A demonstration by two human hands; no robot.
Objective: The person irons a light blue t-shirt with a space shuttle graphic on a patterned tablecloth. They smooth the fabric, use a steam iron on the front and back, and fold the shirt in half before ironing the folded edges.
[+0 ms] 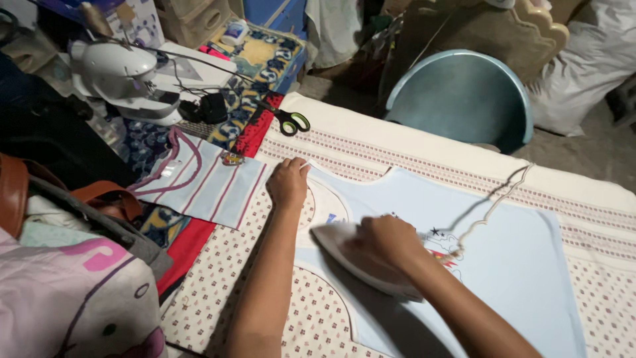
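A pale blue sleeveless top [503,265] lies flat on a patterned cloth-covered board [238,272]. My right hand [387,242] grips a white clothes iron [344,248], its sole pressed on the top near the armhole; the iron is blurred. A braided cord [487,212] runs from the iron up and right across the garment. My left hand [288,182] rests with curled fingers on the shoulder strap of the top, pinning it to the board.
Green-handled scissors [291,122] lie at the board's far left corner. A striped garment [205,182] lies left of the board. A white sewing machine [122,76] stands at the back left, a blue tub [464,99] behind the board, and a brown bag [40,199] at the left.
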